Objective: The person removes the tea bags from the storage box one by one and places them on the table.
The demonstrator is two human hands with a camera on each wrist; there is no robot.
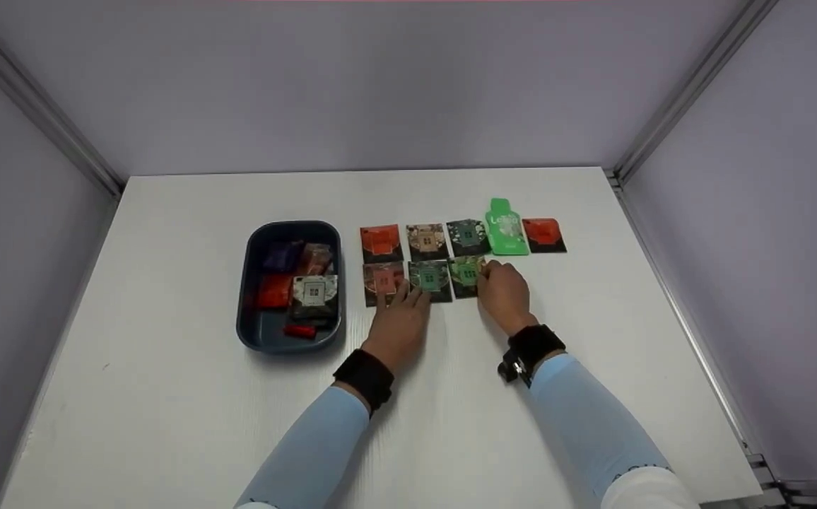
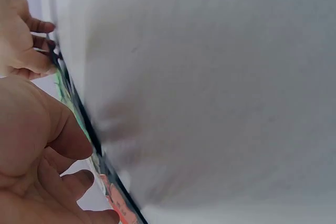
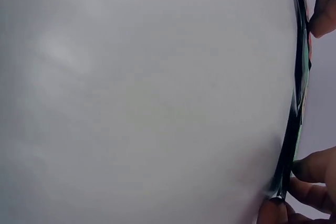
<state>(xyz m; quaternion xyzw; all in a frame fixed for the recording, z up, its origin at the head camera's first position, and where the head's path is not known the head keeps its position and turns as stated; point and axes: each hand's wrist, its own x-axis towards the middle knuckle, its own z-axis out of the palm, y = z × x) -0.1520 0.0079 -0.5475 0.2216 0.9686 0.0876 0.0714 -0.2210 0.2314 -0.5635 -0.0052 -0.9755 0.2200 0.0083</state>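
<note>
My right hand (image 1: 504,297) pinches the right edge of a green square sachet (image 1: 464,277), the rightmost of the front row. In the right wrist view, fingers (image 3: 315,169) bend at the sachet's dark edge. My left hand (image 1: 400,325) rests its fairly straight fingertips on the near parts of two front-row sachets, a pinkish-red one (image 1: 379,277) and a dark green one (image 1: 428,274). The left wrist view shows that hand's thumb (image 2: 73,137) and fingers spread over the row. Behind lie a red sachet (image 1: 381,242), a beige sachet (image 1: 427,240) and a dark teal sachet (image 1: 468,236).
Continuing the back row rightward are a bright green spouted pouch (image 1: 506,230) and a red-and-black sachet (image 1: 544,235). Left of the rows stands a dark blue tub (image 1: 241,325) holding several packets, including a grey-and-black sachet (image 1: 314,293). White table (image 1: 168,396) surrounds these; panels enclose its back and sides.
</note>
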